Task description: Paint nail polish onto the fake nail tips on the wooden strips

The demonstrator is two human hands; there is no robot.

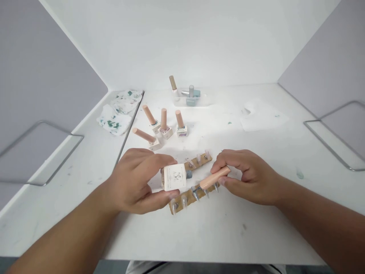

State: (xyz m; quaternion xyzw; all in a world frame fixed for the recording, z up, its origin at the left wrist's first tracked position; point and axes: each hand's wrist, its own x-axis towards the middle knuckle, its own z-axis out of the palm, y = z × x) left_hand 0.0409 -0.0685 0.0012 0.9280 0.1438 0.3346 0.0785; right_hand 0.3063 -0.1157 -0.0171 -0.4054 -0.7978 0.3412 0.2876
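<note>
My left hand (pixel 137 179) grips a square white nail-polish bottle (pixel 173 177), lying on its side with its open grey neck pointing right. My right hand (pixel 245 175) pinches the peach-coloured cap with its brush (pixel 214 178), whose tip reaches down to the nearer of two cardboard strips (pixel 188 198) that carry several clear false nail tips. The farther strip (pixel 199 160) lies just behind the bottle. Both hands hover low over the white table (pixel 199 228).
Several closed polish bottles with peach caps (pixel 164 127) stand behind the strips. A clear tray (pixel 189 98) with more bottles sits at the back. Stained tissues (pixel 119 110) lie back left, a white tissue (pixel 262 116) back right. Metal wire frames (pixel 333 133) flank the table.
</note>
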